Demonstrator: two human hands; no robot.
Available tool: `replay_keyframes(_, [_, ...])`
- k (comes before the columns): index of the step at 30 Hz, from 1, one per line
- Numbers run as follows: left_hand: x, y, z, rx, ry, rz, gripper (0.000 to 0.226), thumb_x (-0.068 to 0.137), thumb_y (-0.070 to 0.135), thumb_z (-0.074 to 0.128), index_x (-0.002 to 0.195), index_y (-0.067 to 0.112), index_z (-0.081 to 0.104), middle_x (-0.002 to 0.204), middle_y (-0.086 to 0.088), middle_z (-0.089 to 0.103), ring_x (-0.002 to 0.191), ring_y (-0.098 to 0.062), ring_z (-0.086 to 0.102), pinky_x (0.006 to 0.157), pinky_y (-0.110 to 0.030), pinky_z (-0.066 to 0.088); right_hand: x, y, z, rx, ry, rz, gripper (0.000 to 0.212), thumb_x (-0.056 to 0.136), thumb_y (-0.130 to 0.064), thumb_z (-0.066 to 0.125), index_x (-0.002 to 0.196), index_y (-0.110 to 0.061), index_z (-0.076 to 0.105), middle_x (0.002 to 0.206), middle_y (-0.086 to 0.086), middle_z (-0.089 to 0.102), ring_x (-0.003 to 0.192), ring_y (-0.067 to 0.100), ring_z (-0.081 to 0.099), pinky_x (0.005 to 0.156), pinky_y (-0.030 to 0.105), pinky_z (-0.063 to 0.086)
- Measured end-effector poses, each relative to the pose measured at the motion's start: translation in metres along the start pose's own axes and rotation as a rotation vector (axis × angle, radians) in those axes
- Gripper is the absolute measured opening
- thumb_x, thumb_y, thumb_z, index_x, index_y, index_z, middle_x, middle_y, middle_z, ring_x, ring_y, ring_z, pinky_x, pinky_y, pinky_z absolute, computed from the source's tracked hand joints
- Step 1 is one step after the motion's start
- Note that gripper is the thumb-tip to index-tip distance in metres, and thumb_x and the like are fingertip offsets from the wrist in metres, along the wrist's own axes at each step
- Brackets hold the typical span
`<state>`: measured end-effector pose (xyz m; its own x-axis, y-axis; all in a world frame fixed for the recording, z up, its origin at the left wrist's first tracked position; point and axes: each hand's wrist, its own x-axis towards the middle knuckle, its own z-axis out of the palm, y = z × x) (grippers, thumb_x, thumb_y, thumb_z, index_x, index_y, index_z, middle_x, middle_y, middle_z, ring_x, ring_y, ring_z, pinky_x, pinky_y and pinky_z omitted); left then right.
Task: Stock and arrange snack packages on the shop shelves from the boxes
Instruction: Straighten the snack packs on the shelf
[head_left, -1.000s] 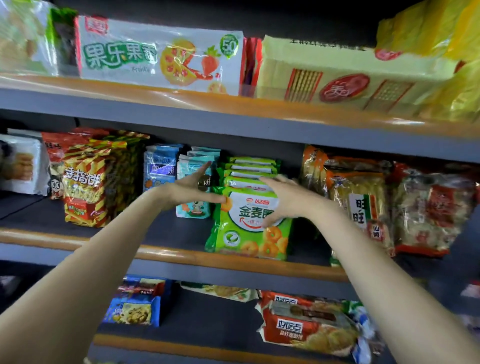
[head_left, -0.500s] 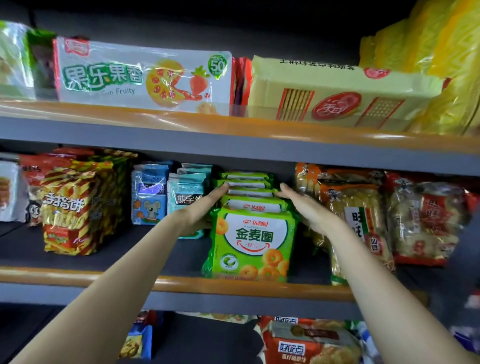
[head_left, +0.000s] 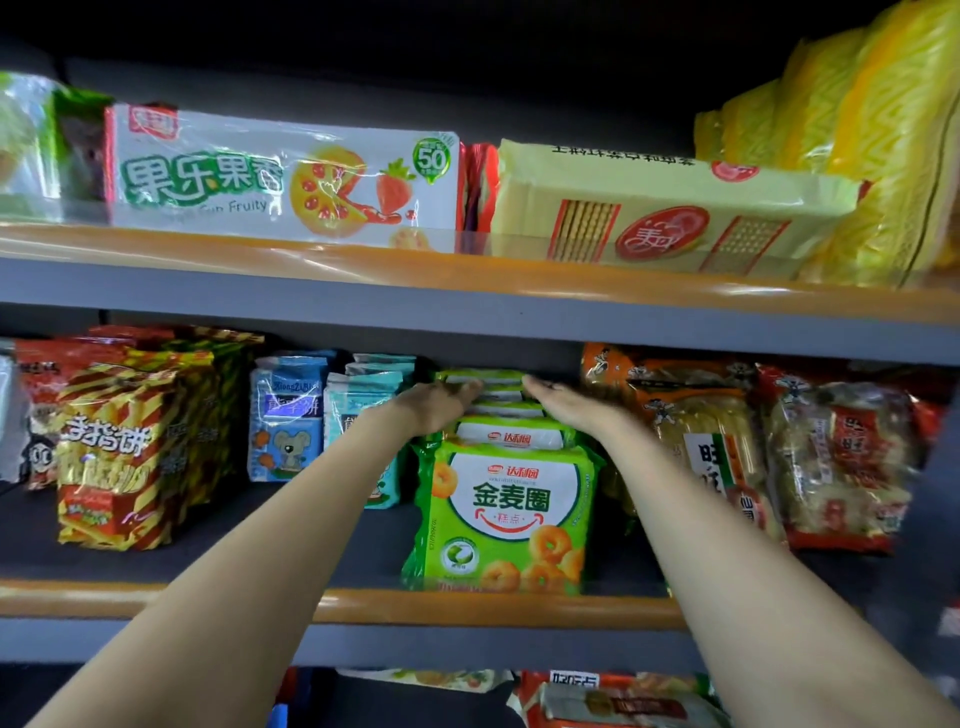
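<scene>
A row of green snack packs (head_left: 506, 514) with ring-shaped biscuits printed on the front stands one behind another on the middle shelf (head_left: 363, 605). My left hand (head_left: 439, 402) lies with straight fingers against the left side of the row, reaching toward the back packs. Across from it, my right hand (head_left: 566, 402) presses flat against the right side of the same row. Both arms reach deep under the upper shelf. The rearmost packs are partly hidden by my hands.
Teal and blue packs (head_left: 291, 421) stand left of the green row, striped red-yellow bags (head_left: 124, 452) further left. Orange and red rice-cracker bags (head_left: 727, 447) crowd the right. The upper shelf (head_left: 467, 306) holds long biscuit boxes (head_left: 280, 176) and yellow bags (head_left: 878, 140). More packs sit below.
Both hands have slid from the front green pack to the sides of the row and reached further back. The front pack now stands upright; the view has tilted up.
</scene>
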<state>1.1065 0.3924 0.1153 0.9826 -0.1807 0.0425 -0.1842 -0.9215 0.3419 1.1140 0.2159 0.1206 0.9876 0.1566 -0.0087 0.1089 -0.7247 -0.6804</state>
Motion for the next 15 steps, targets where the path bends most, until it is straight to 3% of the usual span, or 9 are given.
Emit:
replay_keyframes(3, [0.001,-0.001,0.0,0.033,-0.039,-0.02,0.069,0.095,0.059,0.004,0.148,0.021,0.028,0.154,-0.012,0.023,0.141,-0.029,0.024,0.113,-0.037,0.02,0.001,0.003,0.003,-0.098,0.012,0.055,0.069,0.096,-0.06,0.02,0.151,-0.018,0.014,0.159,0.005,0.008,0.145,0.024,0.01,0.117,0.04,0.007])
replay_keyframes(6, [-0.001,0.0,-0.003,0.028,-0.033,-0.036,0.071,0.095,0.058,0.005,0.146,0.017,0.031,0.154,-0.012,0.025,0.14,-0.029,0.025,0.114,-0.037,0.021,0.0,0.006,0.003,-0.097,0.066,0.027,0.065,0.099,-0.055,0.019,0.15,-0.015,0.019,0.158,0.006,0.012,0.145,0.024,0.014,0.116,0.036,0.011])
replay_keyframes(10, [-0.018,-0.011,-0.009,-0.199,0.08,0.077,0.059,0.098,0.052,0.017,0.144,0.019,0.034,0.152,-0.008,0.03,0.14,-0.026,0.027,0.112,-0.034,0.019,-0.013,0.019,-0.004,0.006,0.196,-0.036,0.059,0.097,-0.054,0.031,0.146,-0.022,0.031,0.155,0.002,0.023,0.142,0.024,0.023,0.116,0.039,0.018])
replay_keyframes(12, [-0.028,-0.019,-0.009,-0.339,0.05,0.154,0.053,0.097,0.052,0.027,0.143,0.027,0.035,0.154,0.001,0.025,0.143,-0.02,0.019,0.114,-0.035,0.014,-0.025,0.025,-0.004,0.092,0.155,-0.091,0.054,0.097,-0.051,0.036,0.145,-0.025,0.033,0.153,-0.001,0.027,0.14,0.022,0.026,0.112,0.036,0.02])
replay_keyframes(15, [-0.024,-0.028,0.001,-0.228,-0.011,0.206,0.046,0.094,0.049,0.042,0.136,0.031,0.045,0.153,0.006,0.026,0.142,-0.015,0.02,0.115,-0.033,0.013,-0.034,0.018,0.006,0.127,0.063,-0.113,0.056,0.097,-0.05,0.034,0.145,-0.019,0.035,0.152,-0.003,0.031,0.139,0.018,0.029,0.11,0.031,0.021])
